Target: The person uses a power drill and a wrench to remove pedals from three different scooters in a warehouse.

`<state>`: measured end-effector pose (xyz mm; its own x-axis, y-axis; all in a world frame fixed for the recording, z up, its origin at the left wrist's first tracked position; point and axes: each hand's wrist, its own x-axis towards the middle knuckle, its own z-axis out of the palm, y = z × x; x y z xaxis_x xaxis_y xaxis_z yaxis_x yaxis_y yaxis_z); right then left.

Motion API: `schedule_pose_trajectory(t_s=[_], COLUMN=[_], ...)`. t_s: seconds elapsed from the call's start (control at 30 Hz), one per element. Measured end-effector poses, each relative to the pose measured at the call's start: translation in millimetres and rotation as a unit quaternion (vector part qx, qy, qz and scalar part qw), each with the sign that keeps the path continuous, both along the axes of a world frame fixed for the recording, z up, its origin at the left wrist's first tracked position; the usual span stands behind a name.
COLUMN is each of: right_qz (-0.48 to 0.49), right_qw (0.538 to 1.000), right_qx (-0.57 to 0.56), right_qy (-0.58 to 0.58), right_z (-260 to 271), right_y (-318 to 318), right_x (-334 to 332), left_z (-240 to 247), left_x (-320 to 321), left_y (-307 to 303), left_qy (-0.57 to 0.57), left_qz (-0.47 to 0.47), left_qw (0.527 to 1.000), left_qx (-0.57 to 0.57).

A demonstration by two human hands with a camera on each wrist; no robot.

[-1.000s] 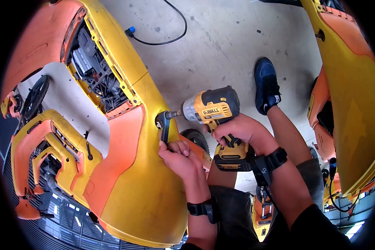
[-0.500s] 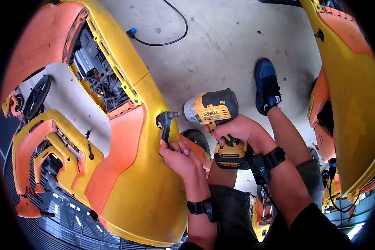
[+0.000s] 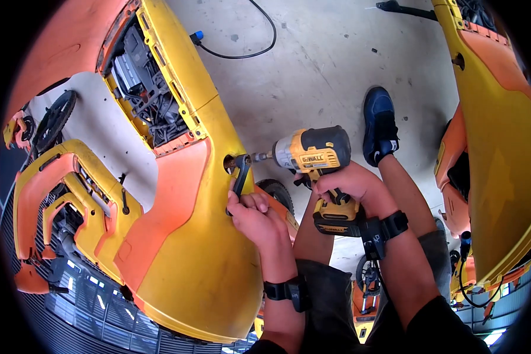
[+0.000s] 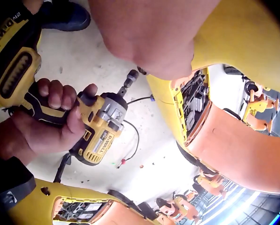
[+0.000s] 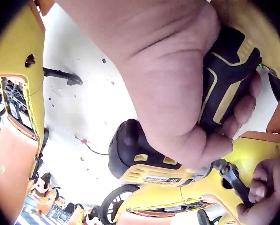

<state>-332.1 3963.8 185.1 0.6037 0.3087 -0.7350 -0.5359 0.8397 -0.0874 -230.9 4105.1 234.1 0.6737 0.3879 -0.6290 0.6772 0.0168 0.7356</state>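
My left hand [image 3: 259, 221] grips the handle of a dark wrench [image 3: 241, 177], whose ring end stands beside a hole [image 3: 229, 164] in the yellow body panel [image 3: 212, 259]. In my right hand [image 3: 354, 184] is a yellow and black impact driver [image 3: 318, 150], held by its handle with the battery below. Its socket bit [image 3: 261, 156] points left at the wrench's head, close to it; whether they touch I cannot tell. The left wrist view shows the driver [image 4: 100, 136] with its socket [image 4: 130, 78] and the fingers of my right hand [image 4: 53, 112] round the handle.
A second yellow and orange body [image 3: 495, 135] stands at the right. A black cable with a blue plug [image 3: 197, 37] lies on the grey floor [image 3: 312, 65]. My shoe [image 3: 379, 124] is beyond the driver. More orange and yellow frames [image 3: 65, 200] are at the left.
The driver's socket has backed away to the right from the wrench head, with the driver now slightly farther right. The wrench has tilted and its head has shifted right off the hole. The whole view has shifted slightly.
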Motion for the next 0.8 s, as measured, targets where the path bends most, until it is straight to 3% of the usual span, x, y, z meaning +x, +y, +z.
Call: schedule_pose_trajectory(t_s=[0.33,0.43,0.5,0.53,0.63,0.8], right_qz=[-0.051,-0.053,-0.058,-0.054,0.007,0.017], right_qw=[0.998,0.998,0.997,0.998,0.999,0.996], right_qx=[0.024,0.013,0.041,0.037,0.004,-0.078], right_qy=[0.007,-0.015,0.021,0.020,0.049,0.030], right_z=[2.1,5.5,16.5,24.5,62.9,116.3], right_y=[0.1,1.4,-2.9,-7.2,-29.3,-47.6], right_x=[-12.9,-18.2,-25.6,-27.5,-25.3,-28.3], left_z=[-3.6,-5.7,-4.7,-2.8,6.2,8.5], left_x=[-4.4,-4.9,-9.8,-11.1,-12.9,-23.6], left_y=[8.6,7.7,1.8,-1.9,-14.9,-1.2], left_qy=[-0.010,-0.006,0.116,0.114,0.132,0.139], left_qz=[-0.007,0.036,0.017,0.021,-0.120,-0.079], left_qw=[0.999,0.998,0.991,0.990,0.961,0.915], left_qx=[-0.038,-0.057,-0.072,-0.076,-0.212,-0.371])
